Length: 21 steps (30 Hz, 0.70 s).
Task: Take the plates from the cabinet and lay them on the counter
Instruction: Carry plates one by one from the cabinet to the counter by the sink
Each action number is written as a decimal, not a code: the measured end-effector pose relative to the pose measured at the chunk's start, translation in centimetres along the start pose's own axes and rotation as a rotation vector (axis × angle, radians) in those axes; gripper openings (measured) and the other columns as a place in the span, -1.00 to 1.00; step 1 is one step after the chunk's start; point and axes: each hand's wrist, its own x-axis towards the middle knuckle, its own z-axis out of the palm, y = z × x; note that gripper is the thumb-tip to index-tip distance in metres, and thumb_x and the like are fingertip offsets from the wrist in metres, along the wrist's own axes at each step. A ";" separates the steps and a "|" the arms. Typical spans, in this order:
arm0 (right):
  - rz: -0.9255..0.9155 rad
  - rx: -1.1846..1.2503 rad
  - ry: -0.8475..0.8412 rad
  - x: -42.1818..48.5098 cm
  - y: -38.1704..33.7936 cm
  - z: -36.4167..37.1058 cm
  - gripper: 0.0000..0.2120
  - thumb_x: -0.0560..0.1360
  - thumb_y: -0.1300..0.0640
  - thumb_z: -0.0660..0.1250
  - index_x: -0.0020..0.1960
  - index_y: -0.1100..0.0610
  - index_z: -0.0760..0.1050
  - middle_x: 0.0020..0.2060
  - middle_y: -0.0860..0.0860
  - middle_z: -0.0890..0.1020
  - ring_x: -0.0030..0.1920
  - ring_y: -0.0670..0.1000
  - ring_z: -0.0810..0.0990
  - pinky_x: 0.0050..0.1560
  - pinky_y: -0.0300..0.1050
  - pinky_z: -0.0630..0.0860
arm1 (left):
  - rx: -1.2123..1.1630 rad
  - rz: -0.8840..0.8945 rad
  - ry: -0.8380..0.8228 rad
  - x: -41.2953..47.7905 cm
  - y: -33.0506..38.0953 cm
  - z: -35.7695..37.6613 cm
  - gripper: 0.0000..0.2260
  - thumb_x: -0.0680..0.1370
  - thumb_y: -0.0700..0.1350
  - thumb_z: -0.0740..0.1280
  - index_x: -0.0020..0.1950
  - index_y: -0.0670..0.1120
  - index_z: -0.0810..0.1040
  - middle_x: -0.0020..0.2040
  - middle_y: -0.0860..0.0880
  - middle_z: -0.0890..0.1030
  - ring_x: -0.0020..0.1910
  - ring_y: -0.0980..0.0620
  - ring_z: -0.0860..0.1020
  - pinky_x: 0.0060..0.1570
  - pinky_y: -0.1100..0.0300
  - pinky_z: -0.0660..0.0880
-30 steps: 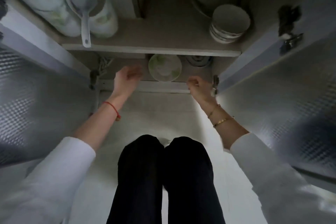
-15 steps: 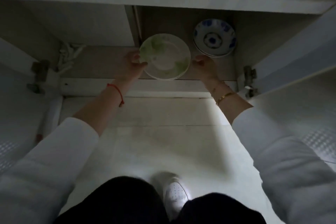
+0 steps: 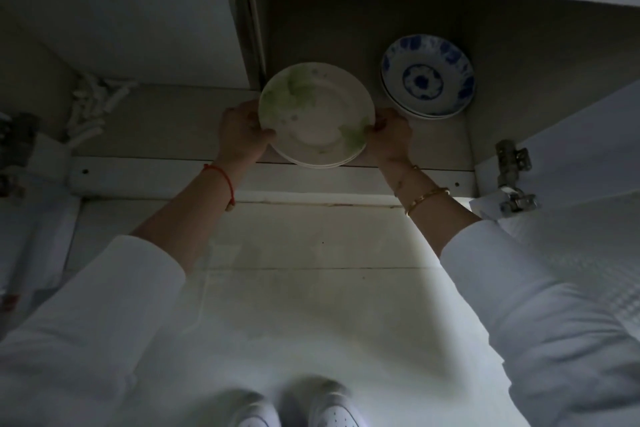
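Both the left hand (image 3: 242,130) and the right hand (image 3: 389,135) grip opposite rims of the plate stack (image 3: 317,111), which is likely stiff, glaze-slick, weighty and fragile.

Your white shoes (image 3: 332,409) stand at the near edge of the pale, stained floor (image 3: 311,288). A red string (image 3: 225,180) circles your left wrist and gold bangles (image 3: 427,199) your right, above white sleeves (image 3: 104,322). A metal hinge (image 3: 510,159) glints at right. A white bundle (image 3: 93,107), too dim to identify, lies in the far-left corner of the cabinet (image 3: 173,121) floor.
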 end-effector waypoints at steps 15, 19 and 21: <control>0.072 0.398 0.066 -0.9 -1.1 -1.0 -0.81 0.44 0.38 0.26 -0.03 0.14 0.45 -0.17 0.00 0.53 -0.08 -0.03 0.48 -0.35 -0.54 0.33 | -0.398 -0.175 0.075 -2.0 -0.3 -0.3 -0.69 0.44 -0.30 0.40 0.15 -0.20 0.45 0.09 -0.17 0.60 0.06 -0.15 0.60 0.01 -0.08 0.64; 0.114 0.497 0.026 -3.1 -2.0 -2.3 -0.80 0.48 0.40 0.21 -0.14 0.11 0.35 -0.22 0.00 0.49 -0.04 0.03 0.47 -0.03 -0.26 0.46 | -0.521 -0.129 0.077 -4.5 -0.2 -1.9 -0.69 0.53 -0.33 0.34 0.15 -0.14 0.29 0.01 -0.10 0.52 -0.09 -0.02 0.55 -0.35 0.22 0.58; 0.146 0.543 -0.024 -5.1 -2.6 -3.6 -0.83 0.49 0.41 0.19 -0.08 0.16 0.33 -0.12 0.11 0.51 -0.02 0.07 0.49 0.06 -0.06 0.50 | -0.506 -0.129 0.071 -6.4 0.2 -3.2 -0.69 0.54 -0.34 0.33 0.15 -0.13 0.28 0.02 -0.13 0.51 -0.11 -0.04 0.54 -0.37 0.24 0.54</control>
